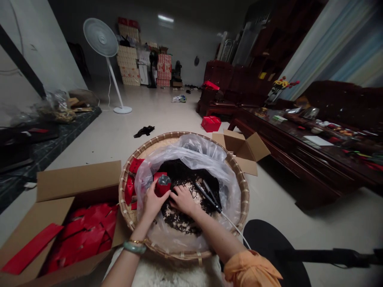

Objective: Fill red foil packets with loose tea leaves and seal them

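Note:
My left hand (152,201) grips a red pouch (163,187), its open mouth showing a silvery lining. Beside it my right hand (183,199) is curled, fingertips at dark dried leaves (173,169) close to the pouch; the thumb is mostly hidden. These leaves, tea by their look, lie in a clear plastic bag (229,179) spread inside a round woven bamboo tray (243,195). On the leaves rests a black hair straightener (208,195) with parted plates and a white cord. More red pouches (130,187) lie at the tray's left side.
At left stands an open cardboard box (80,179) full of red packets (86,231). Another open box (249,149) is beyond the tray at right, near a long dark wooden table (278,153). A white fan (122,109) stands farther back. A black round base (275,247) sits at lower right.

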Demonstrator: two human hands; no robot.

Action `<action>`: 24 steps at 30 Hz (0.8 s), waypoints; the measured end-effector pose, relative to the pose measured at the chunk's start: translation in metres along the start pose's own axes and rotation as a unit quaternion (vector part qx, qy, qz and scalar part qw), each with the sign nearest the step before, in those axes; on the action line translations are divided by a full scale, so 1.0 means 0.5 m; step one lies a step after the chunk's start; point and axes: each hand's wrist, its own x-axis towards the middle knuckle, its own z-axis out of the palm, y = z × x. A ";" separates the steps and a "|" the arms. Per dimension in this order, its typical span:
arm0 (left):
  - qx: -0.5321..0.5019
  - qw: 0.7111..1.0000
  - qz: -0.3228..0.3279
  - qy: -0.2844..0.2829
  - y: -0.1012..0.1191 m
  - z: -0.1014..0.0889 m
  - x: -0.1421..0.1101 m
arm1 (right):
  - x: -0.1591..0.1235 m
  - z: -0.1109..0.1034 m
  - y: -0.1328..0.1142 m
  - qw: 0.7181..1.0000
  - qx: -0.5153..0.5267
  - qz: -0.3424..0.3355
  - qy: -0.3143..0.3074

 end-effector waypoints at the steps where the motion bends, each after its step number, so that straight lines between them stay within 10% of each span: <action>1: -0.002 1.000 0.003 -0.002 0.003 0.001 0.001 | 0.000 0.000 0.006 1.000 0.006 0.006 0.004; 5: -0.011 1.000 0.021 -0.014 0.018 0.004 0.005 | 0.002 -0.002 0.029 0.989 0.113 0.077 0.063; 8: -0.022 0.999 0.030 -0.019 0.025 0.007 0.009 | 0.013 -0.014 0.040 0.908 0.313 0.207 0.186; 10: -0.023 0.999 0.036 -0.025 0.028 0.010 0.011 | 0.023 -0.030 0.048 0.771 0.483 0.315 0.270; 15: 0.014 0.998 0.045 -0.044 0.036 0.024 0.006 | 0.014 -0.080 0.068 0.296 0.839 0.390 0.236; 17: 0.034 0.996 0.055 -0.056 0.040 0.030 -0.001 | 0.000 -0.093 0.071 0.191 0.884 0.362 0.225; 20: 0.061 0.993 0.080 -0.065 0.040 0.040 -0.011 | -0.014 -0.106 0.071 0.142 0.892 0.357 0.237; 24: 0.085 0.987 0.103 -0.090 0.034 0.051 -0.018 | -0.009 -0.126 0.072 0.213 0.865 0.364 0.272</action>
